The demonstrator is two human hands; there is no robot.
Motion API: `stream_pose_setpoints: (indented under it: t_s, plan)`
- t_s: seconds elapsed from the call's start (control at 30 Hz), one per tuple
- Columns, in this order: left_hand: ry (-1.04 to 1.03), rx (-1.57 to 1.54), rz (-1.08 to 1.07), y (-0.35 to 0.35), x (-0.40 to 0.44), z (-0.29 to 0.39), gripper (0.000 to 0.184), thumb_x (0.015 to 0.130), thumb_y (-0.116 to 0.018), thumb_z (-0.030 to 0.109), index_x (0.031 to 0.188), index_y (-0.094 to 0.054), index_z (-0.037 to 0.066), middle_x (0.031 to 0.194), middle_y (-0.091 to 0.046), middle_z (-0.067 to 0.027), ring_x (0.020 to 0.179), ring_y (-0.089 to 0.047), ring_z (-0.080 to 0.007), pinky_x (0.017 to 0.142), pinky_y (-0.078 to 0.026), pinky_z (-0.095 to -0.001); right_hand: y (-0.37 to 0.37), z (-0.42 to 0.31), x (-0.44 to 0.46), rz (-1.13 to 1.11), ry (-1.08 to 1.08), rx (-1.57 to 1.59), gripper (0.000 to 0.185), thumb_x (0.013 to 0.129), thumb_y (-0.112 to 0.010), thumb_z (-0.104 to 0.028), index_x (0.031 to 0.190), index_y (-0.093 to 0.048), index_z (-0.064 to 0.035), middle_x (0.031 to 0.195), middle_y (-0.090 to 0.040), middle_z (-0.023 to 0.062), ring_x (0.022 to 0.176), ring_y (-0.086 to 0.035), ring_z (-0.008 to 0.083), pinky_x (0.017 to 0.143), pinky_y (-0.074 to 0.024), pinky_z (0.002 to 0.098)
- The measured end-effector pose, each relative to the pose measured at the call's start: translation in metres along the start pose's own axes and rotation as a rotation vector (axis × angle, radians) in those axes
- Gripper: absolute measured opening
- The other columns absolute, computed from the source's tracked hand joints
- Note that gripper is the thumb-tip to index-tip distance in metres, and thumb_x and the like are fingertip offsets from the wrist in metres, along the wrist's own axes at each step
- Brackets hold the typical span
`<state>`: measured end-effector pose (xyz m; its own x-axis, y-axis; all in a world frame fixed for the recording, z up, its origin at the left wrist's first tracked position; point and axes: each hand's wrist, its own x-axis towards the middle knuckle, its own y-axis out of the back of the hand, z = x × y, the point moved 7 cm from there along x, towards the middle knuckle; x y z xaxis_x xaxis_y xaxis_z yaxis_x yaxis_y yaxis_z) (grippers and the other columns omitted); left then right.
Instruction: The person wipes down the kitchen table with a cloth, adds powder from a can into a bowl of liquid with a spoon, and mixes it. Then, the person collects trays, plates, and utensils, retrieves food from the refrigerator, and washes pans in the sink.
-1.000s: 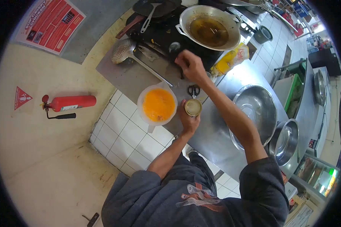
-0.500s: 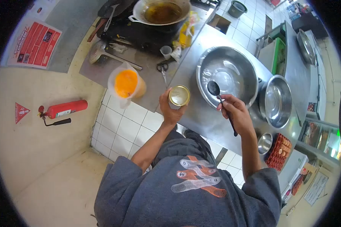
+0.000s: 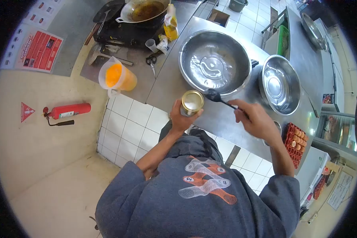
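Observation:
My left hand (image 3: pixel 182 118) is wrapped round a small jar (image 3: pixel 192 101) with a gold-coloured rim. Pale, whitish contents show through its open top. A black spoon (image 3: pixel 222 100) is gripped by its handle in my right hand (image 3: pixel 254 119). The spoon's bowl hovers just right of the jar, near the front rim of a large metal basin (image 3: pixel 181 65); I cannot tell whether it touches either. Inside, the basin looks shiny and wet or plastic-lined. A clear pitcher (image 3: pixel 127 80) of orange liquid stands to the left.
Scissors (image 3: pixel 152 63), a plastic cup (image 3: pixel 150 45) and a yellow packet (image 3: pixel 170 28) lie left of the basin. Beyond them a wok (image 3: pixel 123 18) of brown oil sits on the stove. A second metal bowl (image 3: pixel 264 85) and a red egg tray (image 3: pixel 290 152) are to the right.
The spoon has moved from over the basin down and left toward the jar, its bowl now pointing left. My view has shifted, so the basin and pitcher appear further up and left.

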<state>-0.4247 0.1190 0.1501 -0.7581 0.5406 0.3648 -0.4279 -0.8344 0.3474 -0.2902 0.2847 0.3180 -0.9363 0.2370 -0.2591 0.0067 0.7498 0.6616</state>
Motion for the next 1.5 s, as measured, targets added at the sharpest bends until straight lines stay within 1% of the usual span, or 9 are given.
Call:
stream_pose_setpoints:
  t_s: [0.03, 0.13, 0.23, 0.3, 0.63, 0.73, 0.83, 1.03, 1.5]
  plan:
    - [0.009, -0.004, -0.046, 0.000, 0.001, 0.007, 0.056, 0.065, -0.086, 0.021, 0.109, -0.058, 0.002, 0.096, -0.063, -0.0118, 0.090, -0.063, -0.0262, 0.080, -0.049, -0.0367, -0.002, -0.004, -0.006, 0.010, 0.103, -0.056, 0.038, 0.082, -0.048, 0.006, 0.118, -0.058, -0.0019, 0.076, -0.064, 0.0150, 0.065, -0.062, 0.0318, 0.062, -0.0483, 0.0392]
    - [-0.024, 0.034, -0.100, -0.002, 0.003, 0.022, 0.059, 0.062, -0.086, 0.021, 0.111, -0.057, 0.003, 0.099, -0.062, -0.0118, 0.094, -0.061, -0.0285, 0.082, -0.048, -0.0385, -0.014, -0.009, -0.012, -0.009, 0.215, -0.185, 0.042, 0.079, -0.049, 0.004, 0.119, -0.059, -0.0038, 0.078, -0.065, 0.0154, 0.069, -0.064, 0.0315, 0.064, -0.0492, 0.0410]
    - [-0.110, 0.048, -0.104, -0.004, 0.008, 0.032, 0.068, 0.056, -0.087, 0.019, 0.116, -0.057, 0.006, 0.103, -0.062, -0.0115, 0.093, -0.060, -0.0317, 0.080, -0.049, -0.0416, -0.021, -0.028, -0.010, -0.066, 0.104, -0.551, 0.046, 0.077, -0.053, 0.002, 0.121, -0.058, -0.0048, 0.076, -0.065, 0.0160, 0.069, -0.065, 0.0318, 0.062, -0.0499, 0.0426]
    - [-0.122, 0.052, -0.135, -0.005, 0.011, 0.035, 0.070, 0.055, -0.087, 0.018, 0.118, -0.057, 0.007, 0.105, -0.061, -0.0116, 0.094, -0.060, -0.0320, 0.082, -0.048, -0.0421, -0.021, -0.033, -0.004, -0.053, 0.046, -0.640, 0.043, 0.077, -0.055, 0.000, 0.119, -0.058, -0.0051, 0.074, -0.065, 0.0152, 0.068, -0.065, 0.0317, 0.059, -0.0502, 0.0423]
    - [-0.154, 0.116, -0.233, 0.009, 0.020, 0.036, 0.074, 0.053, -0.087, 0.021, 0.119, -0.059, 0.007, 0.105, -0.060, -0.0110, 0.095, -0.057, -0.0311, 0.082, -0.047, -0.0429, -0.054, -0.039, 0.020, -0.125, -0.004, -0.786, 0.030, 0.078, -0.057, -0.003, 0.108, -0.062, -0.0045, 0.071, -0.064, 0.0144, 0.066, -0.066, 0.0306, 0.057, -0.0508, 0.0409]
    - [-0.166, 0.126, -0.257, 0.011, 0.024, 0.035, 0.073, 0.052, -0.087, 0.021, 0.119, -0.059, 0.007, 0.105, -0.060, -0.0106, 0.095, -0.057, -0.0308, 0.082, -0.047, -0.0423, -0.053, -0.030, 0.028, -0.150, 0.006, -0.679, 0.030, 0.079, -0.056, -0.003, 0.107, -0.065, -0.0049, 0.072, -0.065, 0.0169, 0.067, -0.066, 0.0302, 0.058, -0.0511, 0.0417]
    - [-0.176, 0.119, -0.274, 0.012, 0.029, 0.033, 0.074, 0.052, -0.087, 0.020, 0.119, -0.059, 0.007, 0.106, -0.060, -0.0103, 0.096, -0.057, -0.0306, 0.083, -0.047, -0.0419, -0.054, 0.001, 0.038, -0.105, -0.010, -0.340, 0.029, 0.082, -0.055, -0.006, 0.109, -0.067, -0.0061, 0.071, -0.065, 0.0178, 0.064, -0.065, 0.0275, 0.060, -0.0503, 0.0406]
    - [-0.199, 0.119, -0.302, 0.014, 0.036, 0.034, 0.075, 0.051, -0.087, 0.020, 0.119, -0.059, 0.008, 0.106, -0.060, -0.0100, 0.096, -0.057, -0.0304, 0.083, -0.047, -0.0416, -0.058, 0.025, 0.029, -0.181, -0.338, 0.254, 0.026, 0.088, -0.055, -0.012, 0.110, -0.067, -0.0036, 0.062, -0.057, 0.0067, 0.058, -0.054, 0.0130, 0.056, -0.0431, 0.0317]
    - [-0.159, 0.098, -0.278, -0.003, 0.051, 0.029, 0.071, 0.053, -0.086, 0.020, 0.118, -0.061, 0.007, 0.102, -0.059, -0.0108, 0.095, -0.057, -0.0301, 0.081, -0.049, -0.0418, -0.059, 0.054, 0.025, 0.050, -0.305, 0.402, 0.027, 0.090, -0.055, -0.011, 0.112, -0.066, -0.0013, 0.065, -0.056, 0.0041, 0.060, -0.050, 0.0112, 0.058, -0.0426, 0.0284]
